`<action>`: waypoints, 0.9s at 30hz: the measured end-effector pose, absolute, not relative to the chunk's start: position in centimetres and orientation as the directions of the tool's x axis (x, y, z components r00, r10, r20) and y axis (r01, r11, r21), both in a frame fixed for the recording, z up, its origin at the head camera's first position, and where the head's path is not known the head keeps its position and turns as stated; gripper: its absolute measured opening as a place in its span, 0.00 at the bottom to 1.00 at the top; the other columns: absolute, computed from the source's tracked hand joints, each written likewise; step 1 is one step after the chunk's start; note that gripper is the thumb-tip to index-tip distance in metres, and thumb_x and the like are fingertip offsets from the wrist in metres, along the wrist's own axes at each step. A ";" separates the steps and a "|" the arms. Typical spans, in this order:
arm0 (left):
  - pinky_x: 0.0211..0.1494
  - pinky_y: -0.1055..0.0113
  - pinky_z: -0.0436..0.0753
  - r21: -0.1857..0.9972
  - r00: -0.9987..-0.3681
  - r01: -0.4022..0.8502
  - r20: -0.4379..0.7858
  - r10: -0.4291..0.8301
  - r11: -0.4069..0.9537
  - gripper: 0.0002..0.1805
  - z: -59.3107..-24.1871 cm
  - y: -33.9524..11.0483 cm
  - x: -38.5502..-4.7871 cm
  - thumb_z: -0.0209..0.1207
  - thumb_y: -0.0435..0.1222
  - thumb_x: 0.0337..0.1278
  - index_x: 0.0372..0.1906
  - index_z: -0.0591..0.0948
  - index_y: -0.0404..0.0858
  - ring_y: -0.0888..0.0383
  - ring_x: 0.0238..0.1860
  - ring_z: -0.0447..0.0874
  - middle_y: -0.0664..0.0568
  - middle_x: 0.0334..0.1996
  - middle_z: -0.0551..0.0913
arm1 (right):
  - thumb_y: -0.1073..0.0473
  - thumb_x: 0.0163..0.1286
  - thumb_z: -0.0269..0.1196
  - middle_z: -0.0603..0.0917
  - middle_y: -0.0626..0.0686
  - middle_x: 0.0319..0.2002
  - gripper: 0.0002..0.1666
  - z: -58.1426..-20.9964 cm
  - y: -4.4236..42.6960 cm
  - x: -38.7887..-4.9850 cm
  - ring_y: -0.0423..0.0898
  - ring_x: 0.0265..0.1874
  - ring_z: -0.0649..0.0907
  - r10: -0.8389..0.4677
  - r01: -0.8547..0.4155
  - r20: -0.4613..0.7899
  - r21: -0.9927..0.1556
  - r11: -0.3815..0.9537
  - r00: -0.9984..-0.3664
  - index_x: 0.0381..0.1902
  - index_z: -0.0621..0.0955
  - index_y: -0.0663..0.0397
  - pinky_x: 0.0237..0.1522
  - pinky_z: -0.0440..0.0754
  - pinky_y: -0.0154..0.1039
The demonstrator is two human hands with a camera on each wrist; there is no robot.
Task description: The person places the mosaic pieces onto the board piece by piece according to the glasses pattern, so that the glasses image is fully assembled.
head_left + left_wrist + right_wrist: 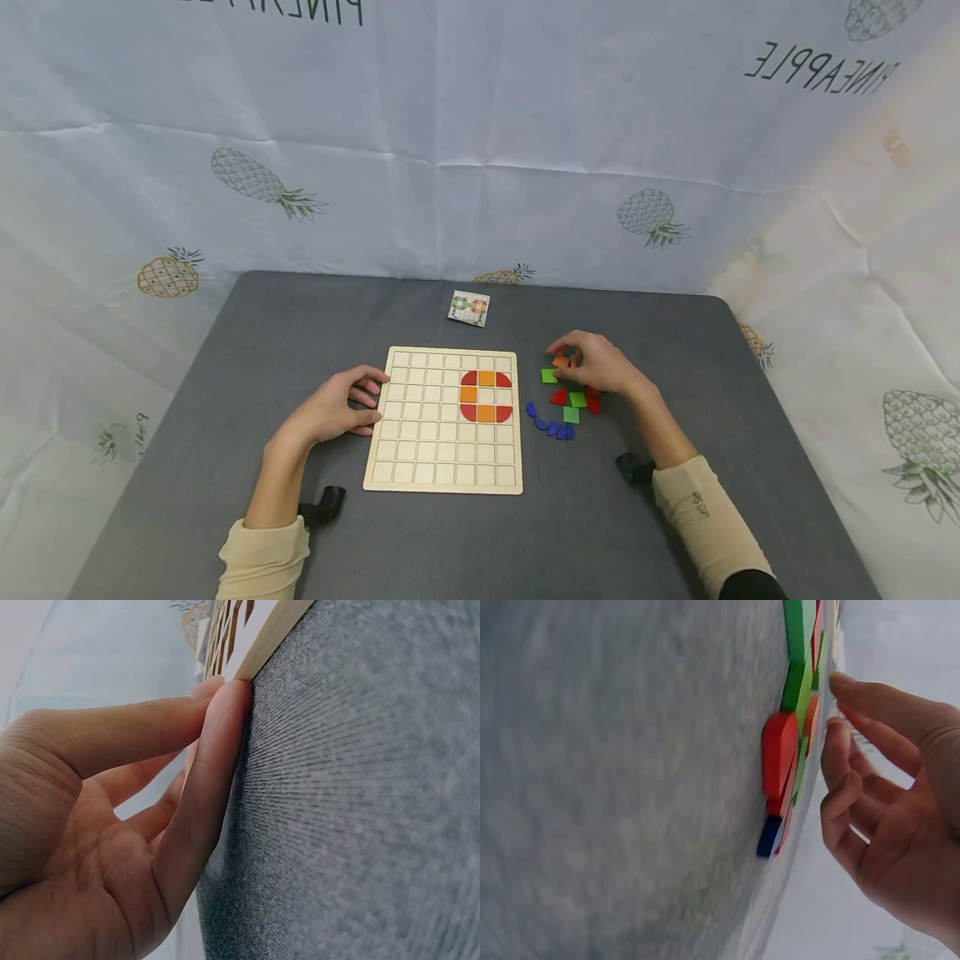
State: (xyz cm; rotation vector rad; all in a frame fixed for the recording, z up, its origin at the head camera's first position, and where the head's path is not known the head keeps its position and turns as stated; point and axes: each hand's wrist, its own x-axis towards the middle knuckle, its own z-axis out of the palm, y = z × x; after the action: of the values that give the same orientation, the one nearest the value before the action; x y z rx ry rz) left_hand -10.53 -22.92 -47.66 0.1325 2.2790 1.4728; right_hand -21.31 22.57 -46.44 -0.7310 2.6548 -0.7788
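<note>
A pale wooden grid board [420, 451] lies on the table. Red rounded pieces [504, 413] and three orange squares [468, 394] sit in its cells on the right side. My left hand [330, 407] touches the board's left edge with thumb and fingertips; the left wrist view shows the fingertips against its wooden rim [270, 641]. Over loose pieces right of the board hovers my right hand [600, 364], thumb and fingers apart around a loose orange piece [560, 362]. In the right wrist view, nothing shows between the fingers, and the orange piece [811, 724] lies below them.
Loose green squares [549, 376], red pieces [559, 397] and several blue pieces [552, 428] lie near the right hand. A small pattern card [469, 308] lies behind the board. A pineapple-print cloth [480, 217] hangs past the table's back edge.
</note>
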 end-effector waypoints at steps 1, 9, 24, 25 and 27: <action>0.40 0.59 0.95 0.890 -0.906 -0.146 -0.296 0.302 0.433 0.30 -47.7 -22.9 -10.5 0.68 0.23 0.67 0.72 0.74 0.30 0.47 0.51 0.80 0.35 0.56 0.74 | 0.60 0.70 0.76 0.88 0.60 0.54 0.21 -46.5 22.8 -21.5 0.42 0.30 0.80 -0.534 -0.378 -0.132 -0.567 0.732 -0.835 0.59 0.88 0.58 0.31 0.82 0.35; 0.40 0.59 0.95 0.888 -0.908 -0.145 -0.295 0.299 0.437 0.30 -47.7 -22.9 -10.5 0.69 0.23 0.67 0.72 0.74 0.30 0.47 0.51 0.79 0.35 0.56 0.74 | 0.62 0.70 0.76 0.87 0.61 0.51 0.22 -47.0 24.2 -23.0 0.40 0.23 0.77 -0.558 -0.348 -0.190 -0.611 0.711 -0.808 0.60 0.87 0.60 0.29 0.79 0.33; 0.40 0.59 0.95 0.891 -0.908 -0.144 -0.291 0.300 0.430 0.30 -47.6 -22.9 -10.5 0.69 0.22 0.66 0.71 0.75 0.30 0.46 0.51 0.79 0.35 0.55 0.75 | 0.59 0.70 0.77 0.88 0.59 0.47 0.20 -47.0 24.5 -23.4 0.41 0.24 0.78 -0.564 -0.365 -0.173 -0.604 0.708 -0.807 0.57 0.88 0.61 0.29 0.79 0.33; 0.40 0.59 0.95 0.891 -0.908 -0.145 -0.292 0.300 0.430 0.30 -47.6 -22.8 -10.5 0.69 0.22 0.66 0.71 0.75 0.30 0.46 0.51 0.79 0.35 0.55 0.75 | 0.59 0.70 0.77 0.88 0.59 0.47 0.21 -47.0 24.5 -23.3 0.41 0.25 0.78 -0.562 -0.368 -0.169 -0.599 0.711 -0.810 0.57 0.88 0.61 0.29 0.79 0.33; 0.40 0.59 0.95 0.890 -0.908 -0.146 -0.293 0.298 0.432 0.30 -47.6 -22.8 -10.5 0.69 0.22 0.66 0.71 0.75 0.30 0.46 0.51 0.79 0.35 0.55 0.75 | 0.59 0.69 0.77 0.88 0.59 0.47 0.21 -47.0 24.5 -23.3 0.40 0.25 0.78 -0.560 -0.374 -0.160 -0.594 0.713 -0.813 0.57 0.88 0.61 0.29 0.79 0.33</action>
State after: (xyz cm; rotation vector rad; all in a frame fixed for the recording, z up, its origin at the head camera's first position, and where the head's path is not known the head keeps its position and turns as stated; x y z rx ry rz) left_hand -10.51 -22.85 -47.57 0.1295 2.2810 1.4770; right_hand -23.29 24.51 -47.02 -0.7301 2.5915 -0.7950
